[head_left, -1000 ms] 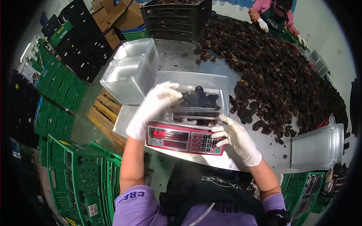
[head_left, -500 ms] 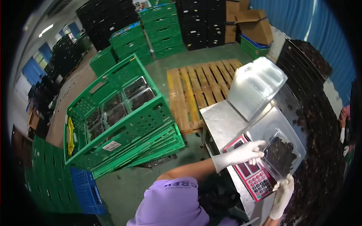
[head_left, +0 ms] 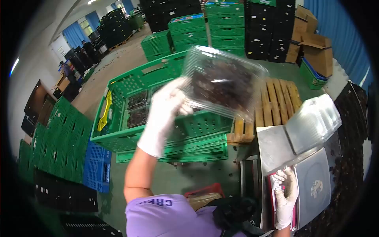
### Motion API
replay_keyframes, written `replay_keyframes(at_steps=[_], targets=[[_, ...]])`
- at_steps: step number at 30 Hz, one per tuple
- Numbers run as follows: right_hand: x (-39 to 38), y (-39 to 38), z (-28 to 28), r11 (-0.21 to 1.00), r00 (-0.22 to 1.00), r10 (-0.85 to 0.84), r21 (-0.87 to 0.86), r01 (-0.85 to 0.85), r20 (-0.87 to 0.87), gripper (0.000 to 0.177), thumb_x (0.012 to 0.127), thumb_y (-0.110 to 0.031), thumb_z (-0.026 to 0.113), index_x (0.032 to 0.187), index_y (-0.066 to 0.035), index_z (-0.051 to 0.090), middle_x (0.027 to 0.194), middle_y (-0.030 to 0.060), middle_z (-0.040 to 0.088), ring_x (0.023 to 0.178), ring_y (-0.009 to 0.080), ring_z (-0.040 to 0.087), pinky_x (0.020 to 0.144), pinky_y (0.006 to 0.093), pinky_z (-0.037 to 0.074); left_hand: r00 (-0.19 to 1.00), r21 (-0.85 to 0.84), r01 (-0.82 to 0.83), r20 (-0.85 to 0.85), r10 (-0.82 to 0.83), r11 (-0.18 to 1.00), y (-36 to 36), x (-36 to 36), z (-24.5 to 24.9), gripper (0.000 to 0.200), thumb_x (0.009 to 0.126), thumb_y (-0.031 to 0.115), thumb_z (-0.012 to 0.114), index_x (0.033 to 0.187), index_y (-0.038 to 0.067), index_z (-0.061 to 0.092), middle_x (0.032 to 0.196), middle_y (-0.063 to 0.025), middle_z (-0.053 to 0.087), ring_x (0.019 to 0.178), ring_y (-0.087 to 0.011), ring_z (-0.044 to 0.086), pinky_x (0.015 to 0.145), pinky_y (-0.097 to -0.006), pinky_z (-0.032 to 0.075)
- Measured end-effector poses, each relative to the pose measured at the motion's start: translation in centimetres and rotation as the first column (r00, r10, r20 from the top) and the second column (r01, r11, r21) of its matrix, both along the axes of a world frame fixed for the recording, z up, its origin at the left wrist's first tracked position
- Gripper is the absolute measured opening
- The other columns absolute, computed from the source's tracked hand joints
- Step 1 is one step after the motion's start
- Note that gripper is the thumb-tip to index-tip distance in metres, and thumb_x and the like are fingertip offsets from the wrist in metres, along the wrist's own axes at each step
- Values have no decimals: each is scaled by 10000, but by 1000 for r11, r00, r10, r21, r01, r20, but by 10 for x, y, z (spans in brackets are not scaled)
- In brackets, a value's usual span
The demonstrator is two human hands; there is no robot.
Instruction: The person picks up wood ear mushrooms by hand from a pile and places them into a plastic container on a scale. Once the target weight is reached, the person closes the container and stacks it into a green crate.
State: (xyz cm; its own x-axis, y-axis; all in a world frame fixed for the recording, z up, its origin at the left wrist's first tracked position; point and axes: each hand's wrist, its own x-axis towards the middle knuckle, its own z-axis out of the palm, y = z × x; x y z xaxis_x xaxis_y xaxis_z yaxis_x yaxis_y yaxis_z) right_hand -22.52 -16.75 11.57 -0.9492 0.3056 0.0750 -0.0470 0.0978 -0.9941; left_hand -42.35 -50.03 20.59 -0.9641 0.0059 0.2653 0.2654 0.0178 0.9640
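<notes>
My left hand, in a white glove, grips one side of a clear plastic clamshell box packed with dark brown, crinkled pieces. The box is raised in front of the green crate and smeared slightly by motion. More filled clear boxes sit inside that crate. My gloved right hand hovers over the red scale, its fingers loosely bent and apart with nothing seen in them. Beside it lies the scale's grey pan, and the hand covers part of the scale.
Stacked clear plastic containers stand on the metal table. Dark loose pieces spread along the right. Behind are a wooden pallet, green crate stacks, black crates and cardboard boxes. A blue crate stands at left.
The filled box has left the scale and swung up and leftward in my left hand. My right hand has let go of it and stays near the scale. The view has turned left.
</notes>
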Motion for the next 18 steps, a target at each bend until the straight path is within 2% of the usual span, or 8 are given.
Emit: replay_keyframes(at_steps=[3,6,10,13,15,16,17,18], targets=[[-6,15,-15,974,995,35,221,-56,96,357,873,28,597,1229,47,581,1095,89,630,1008,155,600,953,294,447,994,-63,-81,63,85,995,-115,-34,17,417,874,29,540,1282,-51,560,857,-46,646,639,-87,581,581,-217,469],[-7,25,-31,987,986,60,140,-82,157,317,880,76,570,1190,31,615,1086,79,628,957,145,617,898,271,479,862,-310,-456,76,500,834,-197,-27,12,245,848,35,528,1051,-24,652,702,-34,628,525,-90,551,473,-211,402],[-2,40,-66,993,980,82,67,-95,179,232,915,61,578,1142,55,625,1071,85,617,925,147,615,871,266,496,719,-539,-529,126,683,656,-276,14,-5,140,745,112,536,659,44,622,563,-77,604,412,-116,492,378,-268,338],[1,44,-75,994,979,107,14,-111,171,193,919,53,575,1104,59,630,1032,84,610,907,146,611,851,271,504,604,-501,-442,448,660,744,-312,33,-25,139,748,112,567,662,29,639,595,-95,622,431,-125,513,414,-254,358],[3,43,-70,989,971,119,60,-134,208,174,919,57,571,1081,59,635,1006,81,609,901,143,612,844,270,507,484,-872,-148,348,803,467,-306,42,-32,175,769,201,616,698,51,673,611,-84,622,460,-135,523,428,-300,355],[4,45,-72,989,971,115,63,-130,208,170,918,64,566,1072,60,637,1005,84,610,895,142,613,837,267,508,459,-945,11,294,838,325,-300,40,-36,187,779,228,600,727,67,682,721,-84,686,560,-195,602,535,-324,444],[6,45,-75,990,972,110,65,-126,206,166,918,70,561,1064,61,639,1004,86,612,889,141,614,830,263,510,457,-949,11,285,842,315,-313,34,-47,187,779,228,600,727,67,682,721,-84,686,560,-195,602,535,-324,444],[6,43,-77,995,975,94,-38,-88,203,168,911,87,550,1051,65,640,993,87,619,878,139,616,819,259,513,246,-853,95,520,818,514,-335,24,-67,257,807,299,596,875,72,696,937,-100,689,769,-196,629,709,-313,469]])
